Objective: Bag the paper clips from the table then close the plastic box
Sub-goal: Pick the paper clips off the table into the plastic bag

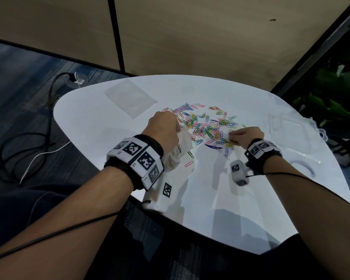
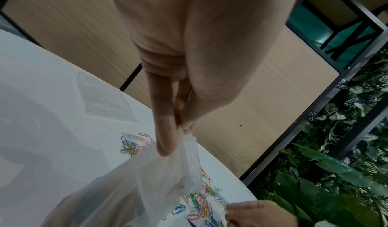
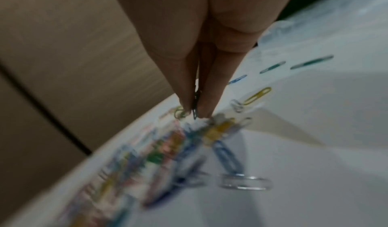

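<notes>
Several coloured paper clips (image 1: 208, 127) lie scattered over the middle of the white table (image 1: 113, 126). My left hand (image 1: 166, 128) pinches the rim of a clear plastic bag (image 1: 180, 146), which hangs open below it; in the left wrist view the bag (image 2: 147, 180) droops from my fingers (image 2: 166, 131). My right hand (image 1: 245, 136) is at the right edge of the clip pile, and in the right wrist view its fingertips (image 3: 186, 104) pinch a dark paper clip (image 3: 195, 109). The clear plastic box (image 1: 291, 130) lies at the table's right side, hard to make out.
A second flat clear bag (image 1: 129, 98) lies at the table's far left. Black and white cables (image 1: 28, 150) trail on the carpet to the left. Green plants (image 1: 335, 93) stand past the table's right edge. Beige wall panels rise behind.
</notes>
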The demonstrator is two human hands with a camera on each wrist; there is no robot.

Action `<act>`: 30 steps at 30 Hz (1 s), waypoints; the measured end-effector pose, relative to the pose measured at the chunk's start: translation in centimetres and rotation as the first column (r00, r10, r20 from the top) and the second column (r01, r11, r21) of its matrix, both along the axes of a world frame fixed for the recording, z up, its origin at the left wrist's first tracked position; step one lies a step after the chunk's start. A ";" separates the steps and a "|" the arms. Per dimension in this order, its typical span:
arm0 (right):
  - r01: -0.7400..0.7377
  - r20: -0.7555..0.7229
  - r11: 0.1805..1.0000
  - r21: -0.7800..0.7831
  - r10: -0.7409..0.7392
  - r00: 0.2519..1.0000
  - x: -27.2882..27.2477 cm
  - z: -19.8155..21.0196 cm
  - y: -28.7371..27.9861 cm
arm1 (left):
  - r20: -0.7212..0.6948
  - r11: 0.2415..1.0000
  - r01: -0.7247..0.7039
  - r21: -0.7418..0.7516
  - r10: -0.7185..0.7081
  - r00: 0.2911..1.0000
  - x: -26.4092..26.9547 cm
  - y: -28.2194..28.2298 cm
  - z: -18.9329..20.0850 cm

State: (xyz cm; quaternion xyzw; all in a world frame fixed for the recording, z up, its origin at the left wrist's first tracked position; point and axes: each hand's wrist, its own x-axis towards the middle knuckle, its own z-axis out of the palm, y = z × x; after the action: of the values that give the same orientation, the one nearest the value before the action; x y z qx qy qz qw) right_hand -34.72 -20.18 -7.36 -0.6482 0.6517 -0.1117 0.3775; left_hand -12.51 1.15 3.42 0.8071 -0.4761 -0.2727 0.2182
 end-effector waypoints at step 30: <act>-0.415 0.487 0.908 0.061 0.336 0.806 6.2 8.5 11.6 | -0.042 1.000 -0.028 0.015 0.028 0.999 -0.1 0.1 0.5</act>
State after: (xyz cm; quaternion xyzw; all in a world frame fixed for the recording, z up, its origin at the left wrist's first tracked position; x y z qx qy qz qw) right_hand -28.50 -8.63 1.18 -0.6853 0.4071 -0.1326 0.5892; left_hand -12.64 1.27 3.91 0.8092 -0.4582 -0.2898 0.2263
